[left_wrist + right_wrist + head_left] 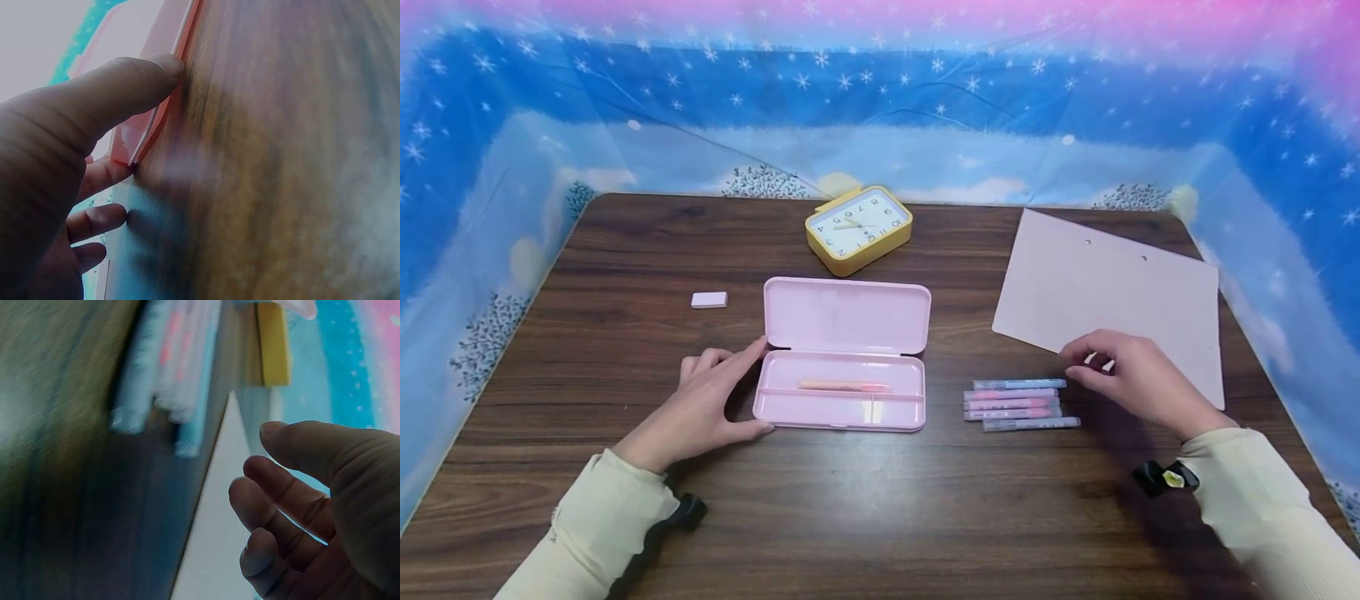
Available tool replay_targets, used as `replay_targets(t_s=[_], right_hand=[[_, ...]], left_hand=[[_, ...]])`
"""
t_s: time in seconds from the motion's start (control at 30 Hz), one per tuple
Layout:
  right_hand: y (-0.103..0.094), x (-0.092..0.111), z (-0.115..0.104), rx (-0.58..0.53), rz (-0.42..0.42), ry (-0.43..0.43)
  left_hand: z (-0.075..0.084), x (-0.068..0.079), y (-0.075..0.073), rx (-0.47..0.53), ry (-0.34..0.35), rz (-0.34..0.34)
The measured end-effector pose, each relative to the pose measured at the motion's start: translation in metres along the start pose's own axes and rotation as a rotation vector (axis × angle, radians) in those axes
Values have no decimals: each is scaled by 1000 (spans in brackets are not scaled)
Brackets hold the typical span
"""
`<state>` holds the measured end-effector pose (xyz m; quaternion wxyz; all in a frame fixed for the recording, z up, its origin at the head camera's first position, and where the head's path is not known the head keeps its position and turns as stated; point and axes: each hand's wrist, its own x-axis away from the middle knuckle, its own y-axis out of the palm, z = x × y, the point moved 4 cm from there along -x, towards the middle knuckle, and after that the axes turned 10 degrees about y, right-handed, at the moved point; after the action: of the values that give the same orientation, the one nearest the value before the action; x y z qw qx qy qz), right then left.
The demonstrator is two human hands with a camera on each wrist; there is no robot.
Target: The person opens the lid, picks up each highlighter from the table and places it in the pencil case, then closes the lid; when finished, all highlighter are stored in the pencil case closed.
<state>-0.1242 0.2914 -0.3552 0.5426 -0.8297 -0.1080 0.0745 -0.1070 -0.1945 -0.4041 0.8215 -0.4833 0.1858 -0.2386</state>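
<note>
A pink pencil case (847,317) lies with its lid folded back, and an orange-pink pen (842,386) rests in its long upper compartment. My left hand (707,404) holds the case's left end, thumb at the front corner and index finger near the hinge; in the left wrist view the thumb (134,87) lies along the pink edge. To the right of the case, several capped pens (1011,404) in blue, pink and grey lie side by side. Just beyond their right ends hovers my right hand (1131,379), fingers loosely bent and nothing between them.
A yellow alarm clock (859,229) lies behind the case, its face up. A small white eraser (709,300) is at the left. Under and behind the right hand is a pale flat board (1105,287) with two holes. Snowflake-patterned cloth (880,92) surrounds the wooden table (865,517).
</note>
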Motion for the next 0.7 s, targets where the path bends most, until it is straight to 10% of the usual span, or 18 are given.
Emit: replay_targets(t_s=[0.7], right_hand=[[29,0,20,42,-91,52]], left_hand=[[0,0,-1,-4,13,6]])
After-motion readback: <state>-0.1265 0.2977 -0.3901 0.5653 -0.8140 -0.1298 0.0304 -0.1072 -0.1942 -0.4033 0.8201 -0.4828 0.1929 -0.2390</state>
